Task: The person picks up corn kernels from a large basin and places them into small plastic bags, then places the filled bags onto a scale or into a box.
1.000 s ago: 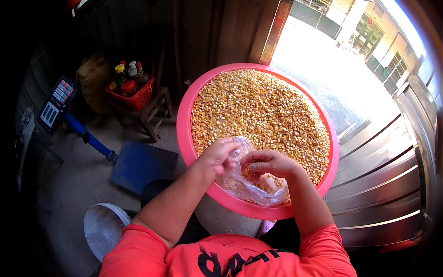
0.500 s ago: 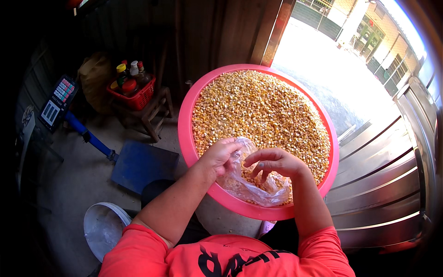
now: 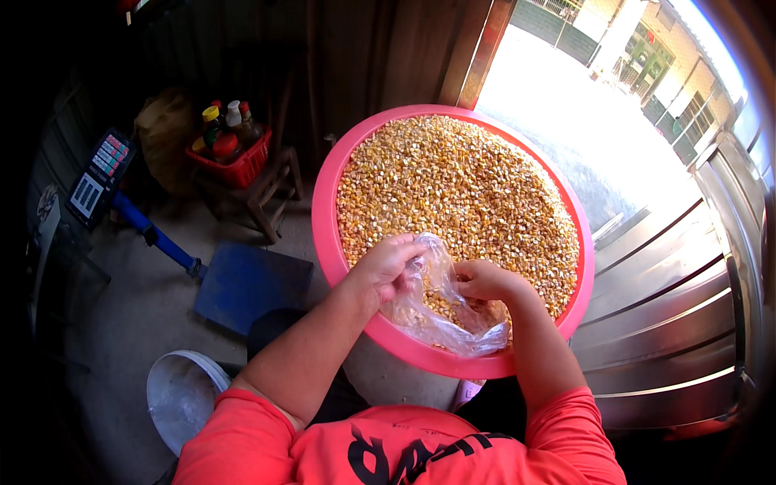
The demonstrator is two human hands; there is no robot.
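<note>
Fingers tipped down since the earlier frame, my right hand point(image 3: 487, 283) curls at the clear plastic bag point(image 3: 440, 325), its grip impossible to tell, while my left hand point(image 3: 390, 265) pinches the rim, apparently keeping it open on the near side of the pink basin's point(image 3: 326, 212) corn kernels point(image 3: 453, 190).

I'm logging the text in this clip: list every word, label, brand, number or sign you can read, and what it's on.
Red T-shirt: large black letters across the front, creased; I won't copy them out.
Platform scale's control panel: small markings, too small to read reliably.
Bottles in the red basket: no readable labels, too dark.
Plastic bag in the left hand: no print visible.
Pink basin: no lettering visible.
</note>
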